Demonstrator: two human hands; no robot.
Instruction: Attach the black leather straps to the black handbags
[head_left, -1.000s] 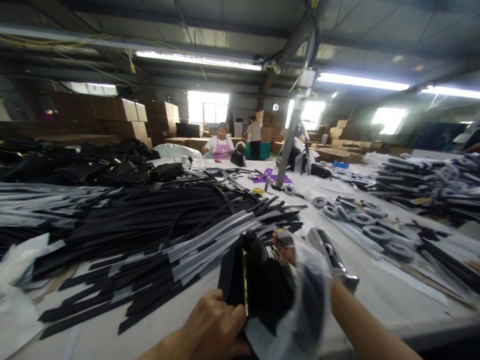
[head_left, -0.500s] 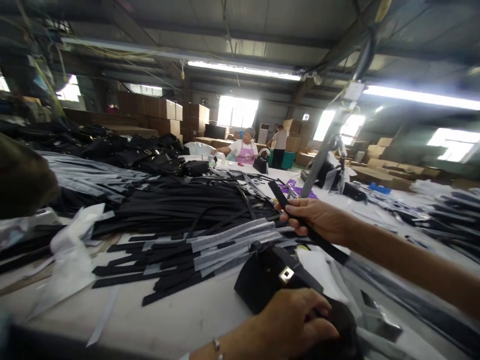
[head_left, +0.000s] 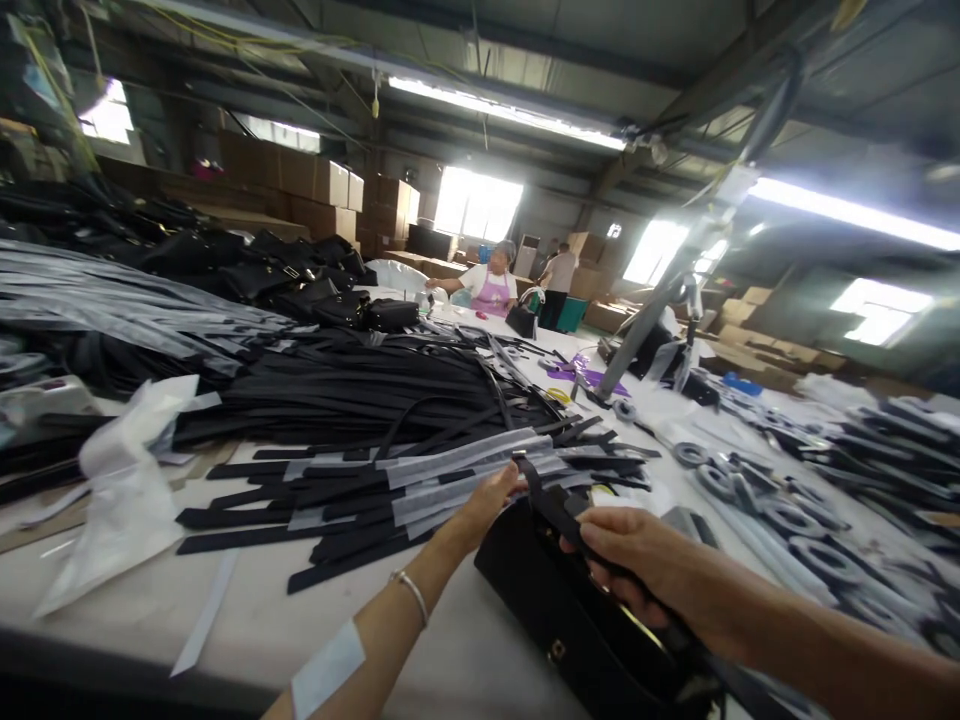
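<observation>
A black handbag (head_left: 536, 600) with a gold clasp lies at the table's near edge, its top open and gold trim showing inside. At its far end my left hand (head_left: 489, 502) pinches a short black tab with a metal ring (head_left: 519, 457). My right hand (head_left: 626, 555), closed over the bag's opening, grips a black strap (head_left: 551, 508). The strap's front end runs toward the ring; whether it passes through cannot be seen. Just beyond the bag lie several black straps (head_left: 337, 530), some wrapped in translucent white film (head_left: 465, 480).
A large heap of black straps (head_left: 360, 385) spreads behind, with a pile of black bags (head_left: 285, 270) at the left. White crumpled paper (head_left: 135, 490) lies at left. Tape rolls (head_left: 821, 560) cover the right side. A slanted metal post (head_left: 645, 310) rises from the table; a co-worker (head_left: 491, 283) sits across.
My left hand has moved from the bag's near part to the ring at its far end. The flap is lifted, exposing the opening. My right hand has lowered the strap to the bag.
</observation>
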